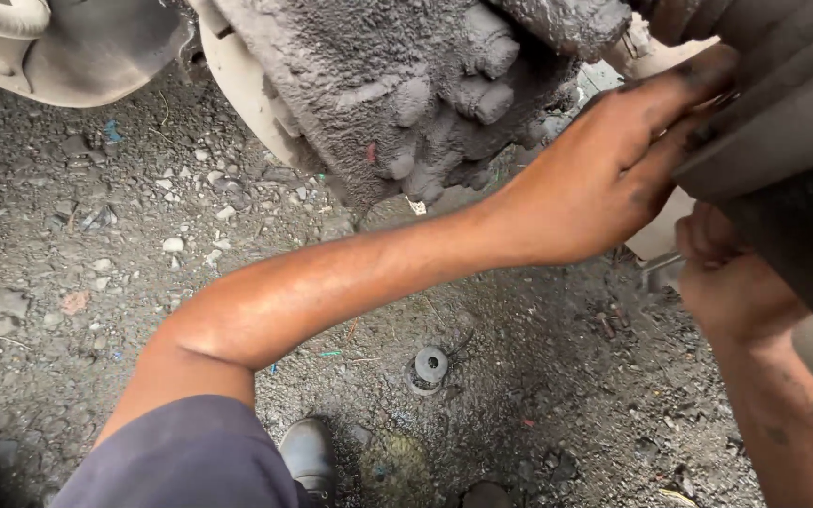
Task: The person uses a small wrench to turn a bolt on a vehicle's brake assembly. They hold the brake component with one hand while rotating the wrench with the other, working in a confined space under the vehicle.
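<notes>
From the head view, my left hand (604,179) reaches across, fingers pressed together and flat against the dark boot (783,103), right of the grimy casting (406,94). My right hand (726,273) sits below the boot, half hidden; I cannot tell its grip, though a metal tool (659,265) shows beside it. Everything is greasy, so I judge my fingers could slip. The washer (431,363), on the ground below the casting, could get kicked by my shoe (309,453).
</notes>
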